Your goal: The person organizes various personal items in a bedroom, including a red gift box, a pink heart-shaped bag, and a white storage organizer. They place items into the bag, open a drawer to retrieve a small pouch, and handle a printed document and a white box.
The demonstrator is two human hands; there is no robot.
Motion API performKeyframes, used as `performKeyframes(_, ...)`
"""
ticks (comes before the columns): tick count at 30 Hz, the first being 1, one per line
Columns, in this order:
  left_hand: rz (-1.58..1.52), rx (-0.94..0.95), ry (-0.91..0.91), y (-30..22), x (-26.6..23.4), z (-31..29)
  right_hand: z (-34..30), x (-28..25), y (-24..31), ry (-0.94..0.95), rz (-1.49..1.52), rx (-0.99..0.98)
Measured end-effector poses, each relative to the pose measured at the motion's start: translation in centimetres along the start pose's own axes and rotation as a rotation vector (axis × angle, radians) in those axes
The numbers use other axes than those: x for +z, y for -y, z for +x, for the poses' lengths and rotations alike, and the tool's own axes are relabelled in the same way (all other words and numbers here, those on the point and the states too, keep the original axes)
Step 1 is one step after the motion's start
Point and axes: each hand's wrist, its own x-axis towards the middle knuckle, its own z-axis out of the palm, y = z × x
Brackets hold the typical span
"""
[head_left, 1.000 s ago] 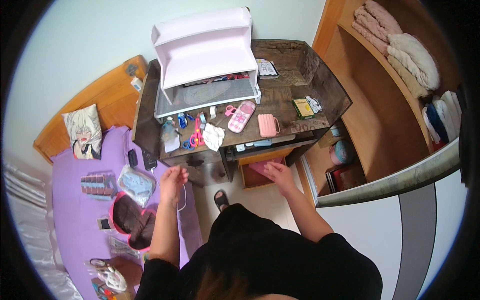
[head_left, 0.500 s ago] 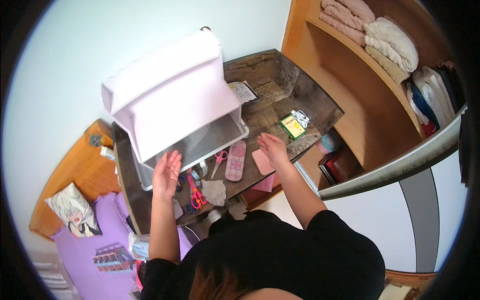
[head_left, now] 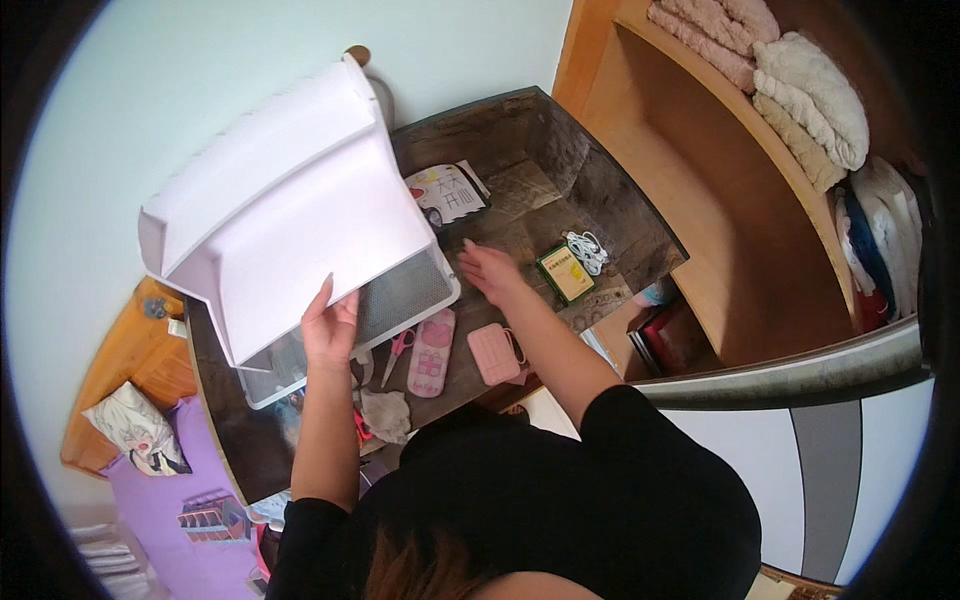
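A white open-fronted desktop shelf (head_left: pixel 310 220) stands tilted in view on a wire-mesh tray with a white rim (head_left: pixel 452 296), on a dark wooden desk. At the shelf's lower front edge is my left hand (head_left: pixel 332 328), thumb and fingers apart; whether it touches the edge is hard to tell. To the right of the tray's corner hovers my right hand (head_left: pixel 488 272), its fingers stretched out with nothing in them. In front of the tray lie pink scissors (head_left: pixel 398 352), a pink pencil case (head_left: pixel 432 355) and a small pink ridged case with a strap (head_left: pixel 492 354).
On the desk (head_left: pixel 520 190) sit a yellow-and-green box (head_left: pixel 566 274), a coiled white cable (head_left: pixel 588 252) and a printed card (head_left: pixel 446 192). A crumpled grey cloth (head_left: pixel 385 415) rests at the front edge. A wooden cabinet with folded blankets (head_left: pixel 810 100) stands right; a purple bed (head_left: pixel 180 560) lies left.
My view has shifted, so the shelf and desk sit further left. My left hand has moved up to the shelf's front edge, and my right hand has come beside the tray's right corner.
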Motion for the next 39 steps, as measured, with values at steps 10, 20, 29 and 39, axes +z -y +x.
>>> performKeyframes(10, 0.086, 0.143, -0.150, -0.2, -0.5, 0.4, 8.8, 3.9, -1.2, 0.035, 0.224, 0.017)
performKeyframes(20, 0.125, 0.149, -0.176, -0.7, -1.0, 0.9, 7.6, 4.0, -0.5, -0.134, 0.332, -0.055)
performKeyframes(29, 0.120, 0.067, -0.075, -0.8, -2.3, 1.6, 9.7, 3.5, -3.3, -0.250, -0.081, -0.306)
performKeyframes(39, 0.146, 0.097, -0.024, -1.8, -4.2, 1.6, 6.0, 4.8, -3.3, -0.243, -0.346, -0.355)
